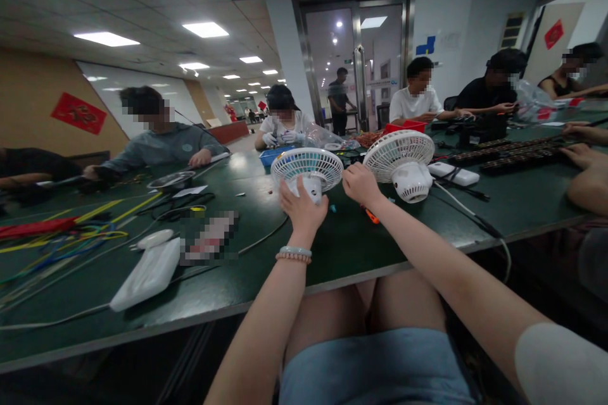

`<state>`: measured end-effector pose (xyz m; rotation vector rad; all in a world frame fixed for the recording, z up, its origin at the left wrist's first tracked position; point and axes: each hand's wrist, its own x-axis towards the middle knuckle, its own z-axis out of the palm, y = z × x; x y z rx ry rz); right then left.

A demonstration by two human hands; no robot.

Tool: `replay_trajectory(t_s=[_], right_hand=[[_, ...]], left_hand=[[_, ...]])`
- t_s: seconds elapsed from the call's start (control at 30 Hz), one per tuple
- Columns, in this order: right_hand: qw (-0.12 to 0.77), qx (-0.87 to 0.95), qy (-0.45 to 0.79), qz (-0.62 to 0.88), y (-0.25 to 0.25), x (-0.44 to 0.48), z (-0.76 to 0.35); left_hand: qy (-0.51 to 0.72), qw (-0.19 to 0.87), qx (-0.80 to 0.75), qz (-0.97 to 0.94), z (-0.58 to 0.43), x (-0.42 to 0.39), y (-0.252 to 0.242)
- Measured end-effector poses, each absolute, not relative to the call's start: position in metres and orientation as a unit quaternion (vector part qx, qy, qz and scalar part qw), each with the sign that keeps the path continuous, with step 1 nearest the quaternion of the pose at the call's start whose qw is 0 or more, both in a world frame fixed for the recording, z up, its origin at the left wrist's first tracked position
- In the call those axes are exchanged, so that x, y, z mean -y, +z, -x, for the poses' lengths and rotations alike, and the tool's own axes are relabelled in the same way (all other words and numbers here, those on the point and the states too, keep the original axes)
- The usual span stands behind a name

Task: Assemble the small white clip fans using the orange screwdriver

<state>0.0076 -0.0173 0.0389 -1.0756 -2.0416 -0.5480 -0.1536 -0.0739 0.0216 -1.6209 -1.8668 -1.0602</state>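
A white fan head (pixel 327 161) with a round grille faces away on the green table, its motor housing toward me. My left hand (pixel 304 205) is wrapped around that housing, thumb and fingers on either side. At the grille's right edge, my right hand (pixel 361 183) is closed with its fingers pinched together. What sits between those fingertips is hidden. A second white fan (pixel 399 155) stands just right of it, with its cable running to the table's front edge. Below my right hand lies a small orange object (pixel 372 215), partly covered by the wrist, and a tiny teal piece (pixel 333 208).
A white elongated device (pixel 149 272) with a cord and a pixelated flat object (pixel 211 237) lie to the left, near colored cables (pixel 95 228). A blue tray (pixel 275 156) and a red bin (pixel 406 126) are farther back. Several people sit around the green table (pixel 256 278).
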Motion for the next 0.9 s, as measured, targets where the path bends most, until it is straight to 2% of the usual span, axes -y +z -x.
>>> replay_trajectory(t_s=[0.07, 0.17, 0.27, 0.33, 0.47, 0.67, 0.77, 0.9], right_hand=[[0.373, 0.822, -0.275, 0.331, 0.051, 0.011, -0.033], [0.407, 0.804, -0.319, 0.294, 0.055, 0.0, -0.08], [0.452, 0.782, -0.299, 0.308, 0.036, -0.01, -0.124], [0.489, 0.761, -0.268, 0.332, 0.019, -0.013, -0.145], [0.533, 0.696, -0.223, 0.427, 0.001, -0.013, -0.16], [0.464, 0.577, -0.16, 0.653, 0.003, -0.006, -0.145], [0.438, 0.571, -0.108, 0.686, -0.001, -0.004, -0.136], [0.45, 0.582, -0.101, 0.67, -0.009, -0.005, -0.131]], left_hand=[[-0.357, 0.26, 0.591, 0.676, 0.138, 0.083, 0.024], [-0.287, 0.255, 0.444, 0.81, 0.109, 0.092, 0.025], [-0.188, 0.219, 0.307, 0.907, 0.085, 0.09, 0.019], [-0.146, 0.202, 0.272, 0.929, 0.076, 0.084, 0.012], [-0.104, 0.196, 0.323, 0.92, 0.08, 0.069, 0.003], [-0.073, 0.195, 0.413, 0.886, 0.086, 0.062, 0.003], [-0.067, 0.215, 0.45, 0.864, 0.076, 0.061, 0.004], [-0.069, 0.208, 0.473, 0.853, 0.048, 0.051, 0.006]])
